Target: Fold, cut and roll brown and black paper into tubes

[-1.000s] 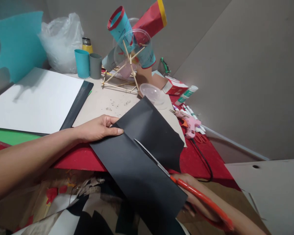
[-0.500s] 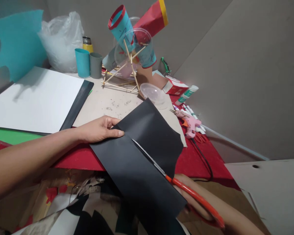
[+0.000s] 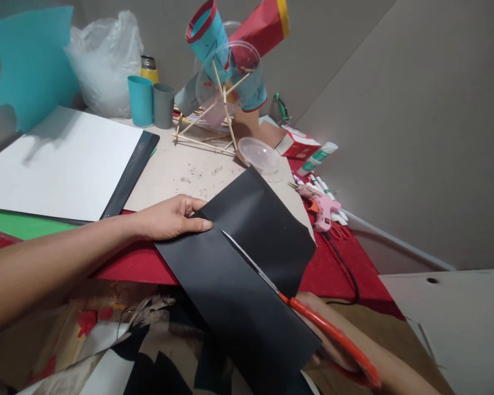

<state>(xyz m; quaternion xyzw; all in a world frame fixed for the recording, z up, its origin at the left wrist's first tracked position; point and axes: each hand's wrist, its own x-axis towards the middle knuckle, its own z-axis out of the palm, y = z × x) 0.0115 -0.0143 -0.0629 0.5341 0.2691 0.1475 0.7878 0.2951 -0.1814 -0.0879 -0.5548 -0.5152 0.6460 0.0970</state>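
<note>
A sheet of black paper (image 3: 230, 285) hangs over the table's front edge, slit lengthwise from its near right end. My left hand (image 3: 177, 216) pinches its left part, thumb on top, a little beyond the end of the cut. In my right hand (image 3: 316, 323) is a pair of scissors (image 3: 333, 340) with orange handles. Their blades lie along the slit, the upper one showing on top of the paper and the tip pointing toward my left thumb. The paper and the handles partly hide my right fingers.
A wheel-like model of sticks (image 3: 226, 115), clear lids and paper cups stands at the back. To the right lie a pink glue gun (image 3: 323, 211), markers (image 3: 321, 186) and a glue tube (image 3: 319, 158). White sheets (image 3: 66, 170), a teal cup (image 3: 140, 101) and a plastic bag (image 3: 105, 66) are left.
The view has shifted slightly, so most things sit a little higher or farther right. Both hands keep their grips, and the scissors stay in the slit with little visible movement.
</note>
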